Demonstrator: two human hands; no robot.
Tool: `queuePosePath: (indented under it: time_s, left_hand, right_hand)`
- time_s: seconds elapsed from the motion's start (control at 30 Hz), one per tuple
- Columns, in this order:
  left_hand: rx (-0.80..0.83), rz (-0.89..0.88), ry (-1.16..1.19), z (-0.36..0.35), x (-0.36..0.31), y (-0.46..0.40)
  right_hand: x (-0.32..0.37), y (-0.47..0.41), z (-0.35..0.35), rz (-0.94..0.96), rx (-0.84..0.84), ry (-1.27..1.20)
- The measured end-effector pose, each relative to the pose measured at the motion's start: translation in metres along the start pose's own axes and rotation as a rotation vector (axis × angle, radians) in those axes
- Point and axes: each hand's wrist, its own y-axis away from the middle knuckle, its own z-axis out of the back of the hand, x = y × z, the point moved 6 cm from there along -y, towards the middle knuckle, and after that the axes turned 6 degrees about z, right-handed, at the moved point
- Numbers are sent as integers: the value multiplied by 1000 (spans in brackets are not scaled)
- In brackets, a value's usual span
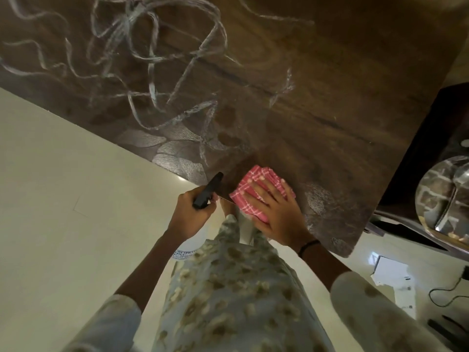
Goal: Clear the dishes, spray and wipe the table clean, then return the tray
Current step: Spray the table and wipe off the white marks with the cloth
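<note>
A dark brown wooden table (317,80) fills the upper view, streaked with pale wet spray lines and smears. A folded pink-and-white checked cloth (256,182) lies at the table's near edge. My right hand (278,212) presses flat on the cloth, fingers spread over it. My left hand (189,214) hangs beside the table edge over the floor, closed round the black trigger head of a spray bottle (206,191). The bottle's white body (186,247) shows below my wrist.
A round steel tray (429,199) with steel dishes sits on a dark surface at the right. Cream floor tiles (63,199) lie to the left. White papers (390,273) and a black cable (446,293) lie on the floor at lower right.
</note>
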Motion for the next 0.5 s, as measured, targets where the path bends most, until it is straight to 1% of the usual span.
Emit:
queuePosePath:
  time_s: [0.07,0.17,0.27,0.4,0.5]
  left_hand:
    - [28,-20,-32,2,2,-2]
    - [61,-36,-71,4,8,-4]
    - [35,-2,-111,8,18,-6]
    - [-50,30,-117,16,23,-9]
    - [-50,41,-121,21,25,-13]
  right_hand:
    - [-19,8,3,-49,7,46]
    - [-31,-1,8,-210,-18,76]
    - [-28,-13,10,-303,-58,78]
    - [-29,-15,7,-300,-61,82]
    - [-34,-18,9,-253,-67,72]
